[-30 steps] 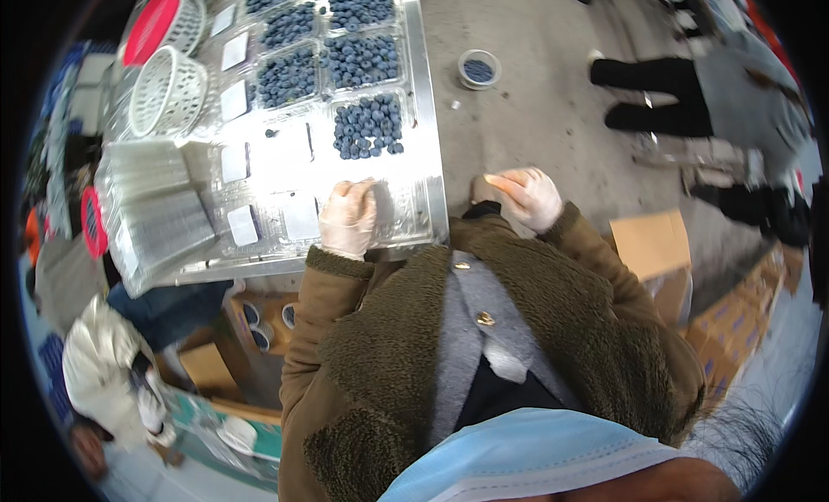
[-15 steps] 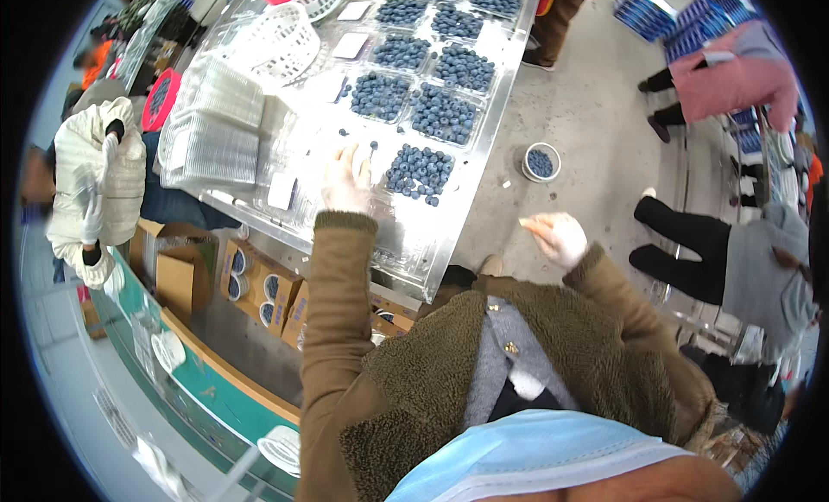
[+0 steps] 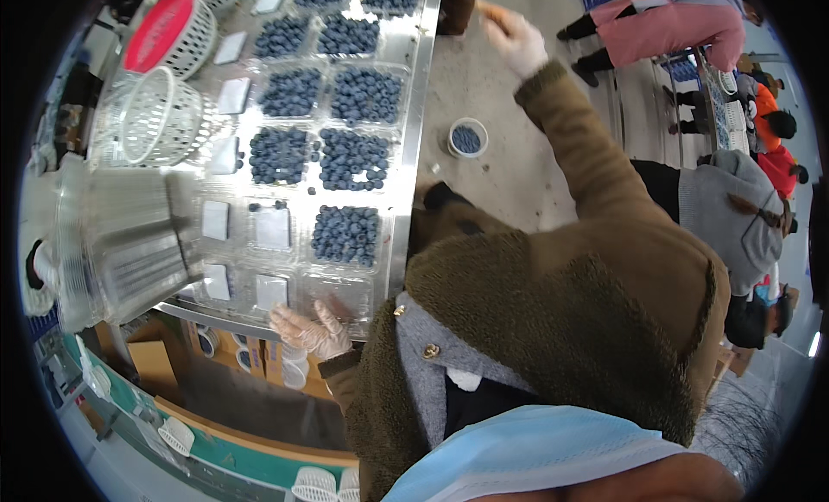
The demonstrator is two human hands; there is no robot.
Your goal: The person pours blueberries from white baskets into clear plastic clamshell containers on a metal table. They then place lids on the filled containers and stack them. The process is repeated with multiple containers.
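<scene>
My left hand [image 3: 313, 331], in a clear plastic glove, hangs at the near edge of the metal table with its fingers spread and nothing in them. Just beyond it are an empty clear plastic container [image 3: 341, 296] and a white absorbent pad [image 3: 272, 292]. Farther along sits a container of blueberries [image 3: 345, 236], with more filled ones [image 3: 353, 159] in two columns behind it. My right hand [image 3: 515, 44], also gloved, reaches far out past the table's right side. Its slightly blurred fingers are pressed together, orange-tan at the tips; whatever they hold is unclear.
Nested clear containers [image 3: 134, 243] stand at the table's left, near a white perforated basket [image 3: 162, 117] and a red tray [image 3: 160, 31]. A white bucket of blueberries [image 3: 467, 138] stands on the floor. Co-workers stand at the right. Cardboard boxes [image 3: 154, 368] lie below the table.
My right hand has swung forward and outward, arm extended. My left hand has drawn back from beside the nearest blueberries to the table's near edge, and its fingers have spread. The view has turned.
</scene>
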